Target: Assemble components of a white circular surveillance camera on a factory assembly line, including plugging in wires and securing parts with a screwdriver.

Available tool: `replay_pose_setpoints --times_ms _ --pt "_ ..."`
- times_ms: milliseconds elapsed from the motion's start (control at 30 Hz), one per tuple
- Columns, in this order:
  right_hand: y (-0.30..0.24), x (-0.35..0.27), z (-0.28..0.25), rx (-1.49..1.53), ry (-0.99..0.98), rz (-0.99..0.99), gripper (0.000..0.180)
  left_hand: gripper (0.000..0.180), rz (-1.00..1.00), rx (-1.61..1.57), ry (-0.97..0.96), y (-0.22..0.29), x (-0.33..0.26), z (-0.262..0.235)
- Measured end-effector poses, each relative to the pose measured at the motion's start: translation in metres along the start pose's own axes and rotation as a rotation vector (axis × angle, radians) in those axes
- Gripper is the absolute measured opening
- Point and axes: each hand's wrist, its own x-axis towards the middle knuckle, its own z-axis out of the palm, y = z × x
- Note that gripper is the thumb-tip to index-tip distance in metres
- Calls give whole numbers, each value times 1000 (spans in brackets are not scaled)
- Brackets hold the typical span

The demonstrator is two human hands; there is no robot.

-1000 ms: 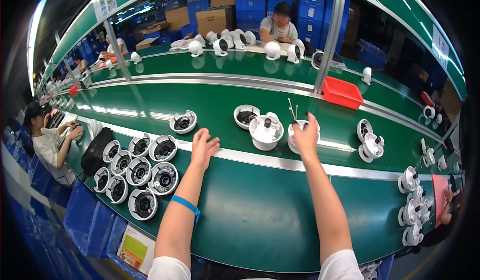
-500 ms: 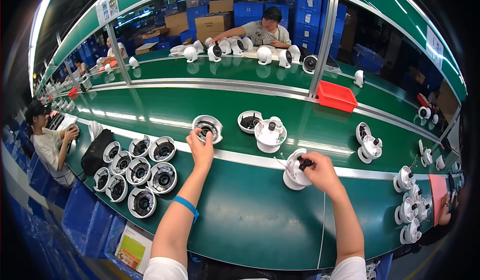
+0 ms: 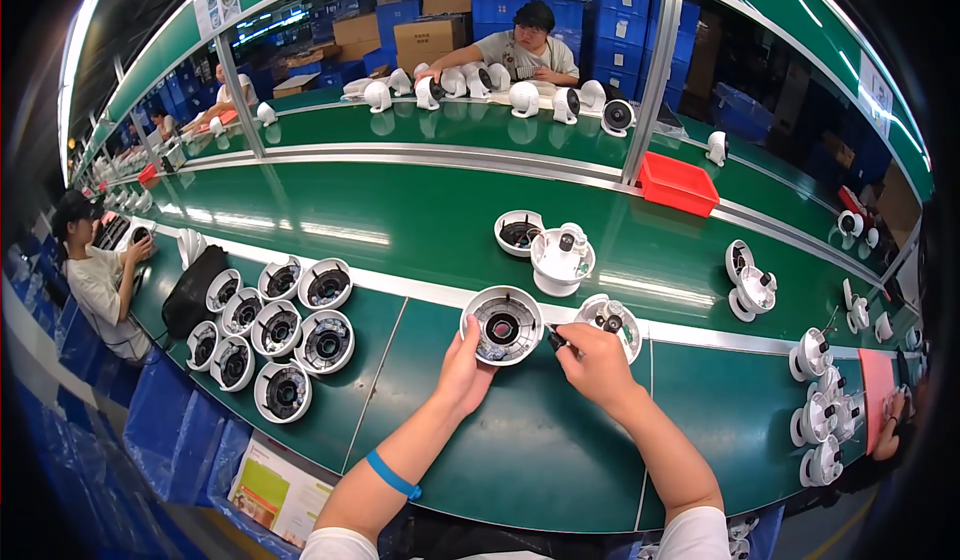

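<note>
My left hand [image 3: 462,372] grips a round white camera housing [image 3: 478,310] by its lower left rim. The open inside faces up, showing a black ring, a lens and circuit parts. Close to its right edge, my right hand [image 3: 598,362] pinches a small black part [image 3: 556,339]; its exact kind is too small to make out. Just beyond that hand stands a white camera base [image 3: 627,322] with black round parts inside, partly covered by the fingers. A further white base [image 3: 562,260] and an open housing [image 3: 518,232] rest together on the green belt.
Several open housings [image 3: 283,392] lie in rows at left beside a black bag [image 3: 193,300]. More white bases [image 3: 822,423] cluster at right near a pink mat [image 3: 878,390]. A red tray [image 3: 678,185] sits by the metal post. Co-workers sit opposite and at far left.
My left hand has brought the housing from the belt toward me and right, beside the base. My right hand has shifted left and down, off the base's inside, with the small black part pinched.
</note>
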Motion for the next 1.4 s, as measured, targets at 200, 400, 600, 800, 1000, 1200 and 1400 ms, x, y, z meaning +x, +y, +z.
replay_pose_setpoints --times_ms 200,400,600,800,1000,1200,1400 --pt "3 12 11 43 -171 -154 22 75 -153 -147 -264 16 -4 2" --pt "-10 10 37 -52 -243 -309 23 72 -15 -79 -317 10 -2 -3" --pt "-9 11 54 -100 -124 -401 27 74 70 42 -385 8 4 -11" --pt "-9 9 54 -168 -154 -430 25 97 170 198 -433 5 0 -8" --pt "-12 8 53 -231 -157 -450 20 83 321 432 -436 -6 0 -18" --pt "-11 9 47 -184 -196 -410 24 98 228 284 -395 -2 0 -7" --pt "-10 7 47 -331 -243 -466 22 97 285 496 -436 -7 3 -14"
